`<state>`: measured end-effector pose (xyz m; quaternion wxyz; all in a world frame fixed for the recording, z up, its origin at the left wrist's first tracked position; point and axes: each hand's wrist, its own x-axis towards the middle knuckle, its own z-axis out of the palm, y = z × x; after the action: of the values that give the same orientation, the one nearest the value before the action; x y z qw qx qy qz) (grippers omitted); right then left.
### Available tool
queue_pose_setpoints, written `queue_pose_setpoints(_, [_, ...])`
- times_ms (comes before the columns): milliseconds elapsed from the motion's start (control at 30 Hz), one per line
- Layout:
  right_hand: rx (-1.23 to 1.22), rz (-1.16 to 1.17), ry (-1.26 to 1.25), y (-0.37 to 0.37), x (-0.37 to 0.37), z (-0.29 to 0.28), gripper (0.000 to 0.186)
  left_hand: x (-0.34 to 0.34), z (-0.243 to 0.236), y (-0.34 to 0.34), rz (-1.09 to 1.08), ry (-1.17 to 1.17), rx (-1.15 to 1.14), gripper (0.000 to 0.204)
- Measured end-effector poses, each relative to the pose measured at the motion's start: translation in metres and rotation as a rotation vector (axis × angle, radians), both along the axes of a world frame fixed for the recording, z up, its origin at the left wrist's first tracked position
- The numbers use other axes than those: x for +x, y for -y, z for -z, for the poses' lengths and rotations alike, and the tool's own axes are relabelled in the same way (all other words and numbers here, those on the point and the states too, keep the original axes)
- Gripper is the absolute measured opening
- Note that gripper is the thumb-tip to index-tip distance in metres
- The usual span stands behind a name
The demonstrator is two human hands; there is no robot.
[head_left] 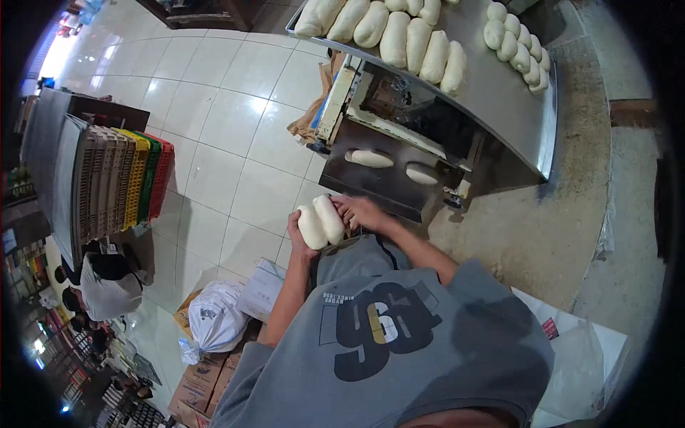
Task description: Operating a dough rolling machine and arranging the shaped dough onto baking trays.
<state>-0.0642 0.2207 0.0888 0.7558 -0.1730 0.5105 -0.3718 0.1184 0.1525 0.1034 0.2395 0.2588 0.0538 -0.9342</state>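
Two pale, elongated dough rolls lie side by side at waist height. My left hand [300, 235] is closed round the outer side of the left roll [312, 227], supporting the pair from the left. My right hand [352, 210] has its curled fingers on the upper part of the right roll [330, 221]. Above my hands, two more rolls [368, 158] lie apart on a dark machine shelf [357, 189]. The metal tray [499, 114] over the machine bears several rows of similar rolls [394, 44].
Stacked plastic crates [128, 182] stand at left. A white sack [217, 317] and cardboard boxes [200, 381] sit low beside my left arm. People [107, 285] are at lower left. A dark cabinet [200, 11] is at the top. A white sheet [578, 357] lies at lower right.
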Motion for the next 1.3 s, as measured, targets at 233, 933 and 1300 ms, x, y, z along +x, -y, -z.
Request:
queue_pose_setpoints(233, [-0.234,-0.264,-1.625,0.033,-0.097,0.070,0.079,0.008,-0.008,-0.007,0.002,0.022,0.027,0.078])
queue_pose_setpoints(933, [0.036,-0.304,-1.583,-0.113,-0.139,0.090,0.079,-0.001,0.007,-0.012,0.144,0.157,0.210,0.069])
queue_pose_setpoints(1300, [0.032,0.535,0.015,-0.064,-0.038,-0.018,0.038,-0.017,-0.007,-0.004,0.263,0.087,0.118,0.072])
